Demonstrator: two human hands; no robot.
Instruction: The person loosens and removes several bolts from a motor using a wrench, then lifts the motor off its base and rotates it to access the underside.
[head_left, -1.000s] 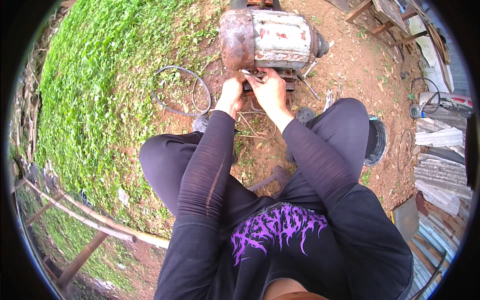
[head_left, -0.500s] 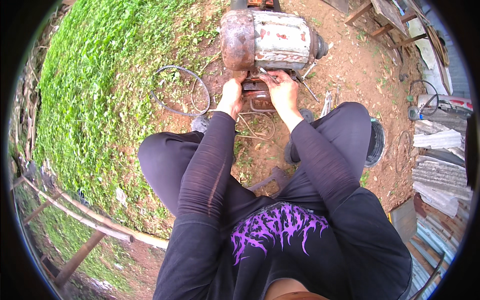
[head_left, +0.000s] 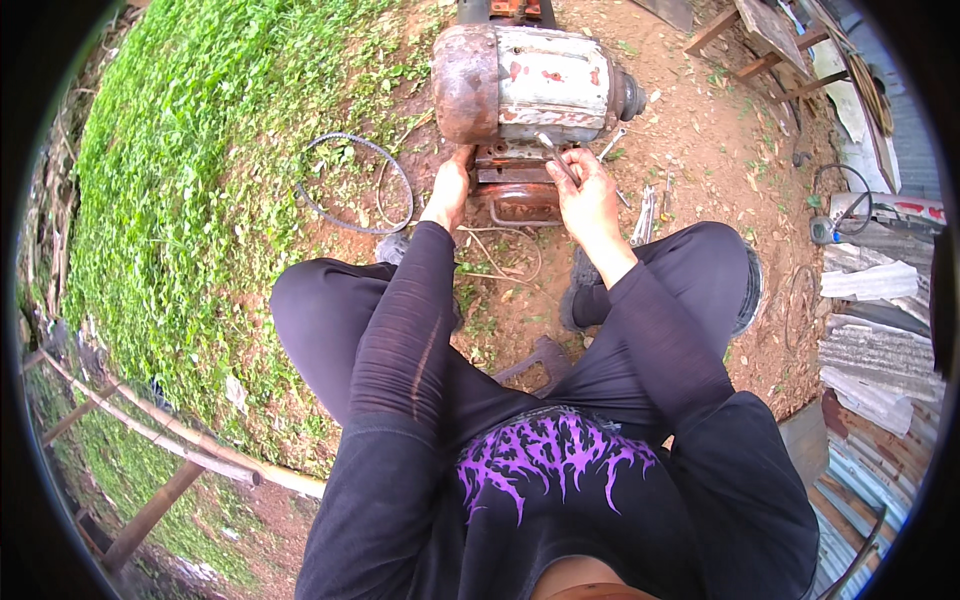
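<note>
A weathered electric motor (head_left: 555, 85), rusty at its left end and flaking white and red paint on the body, lies on a rusty metal base (head_left: 525, 200) in front of me. My left hand (head_left: 452, 190) reaches to the base just below the motor's rusty end, where its fingertips are hidden. Close to the base's right side, my right hand (head_left: 588, 195) pinches a slim metal wrench (head_left: 557, 158). That wrench points up and left toward the motor's lower edge, and I cannot tell whether it touches the motor.
Several wrenches (head_left: 645, 212) lie on the dirt beside my right knee; another wrench (head_left: 612, 143) rests near the motor. A looped black belt (head_left: 310, 200) lies on the grass. Between my legs is a flat metal piece (head_left: 545, 365). Corrugated sheets (head_left: 865, 345) and a wooden bench (head_left: 765, 35) stand right.
My right hand has drawn back from under the motor to the right, taking the wrench with it and uncovering the base. My left hand stays at the base's left side.
</note>
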